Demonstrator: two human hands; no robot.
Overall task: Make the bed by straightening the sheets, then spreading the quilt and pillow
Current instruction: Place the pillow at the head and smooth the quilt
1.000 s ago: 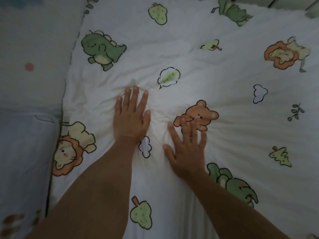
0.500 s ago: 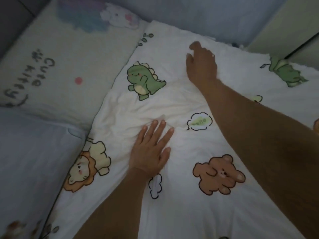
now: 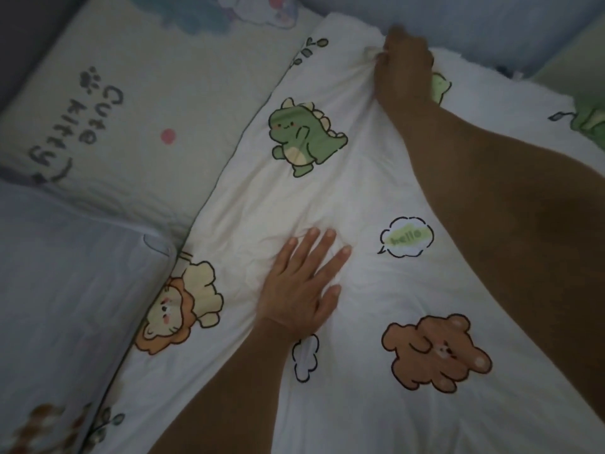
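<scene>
**Visitor:** Which step is this?

**Onlooker:** Bedroom, dim light: the spreading of the quilt (image 3: 360,191), by my reading. The white, cartoon-printed cover lies across the bed. Its left edge runs beside a pale cushion (image 3: 131,126) lettered "Cute kitty" and blue bedding (image 3: 65,306) below it.

**Visitor:** And the hands?

**Onlooker:** The left hand (image 3: 302,290) lies flat on the quilt, fingers straight and fanned, pressing creased cloth between the lion (image 3: 176,309) and the "hello" bubble (image 3: 406,237). The right hand (image 3: 404,70) reaches the far edge, fingers curled round a bunch of fabric; folds radiate from that grip.

**Visitor:** What does the next move call for?

**Onlooker:** I'd judge a pull away from the anchoring palm, to draw out the wrinkles around the green dinosaur (image 3: 304,139). That needs a firm hold at the edge and steady weight from the flat hand, or the whole cover may slide. Nothing here suggests the pillow has been dealt with yet.
</scene>
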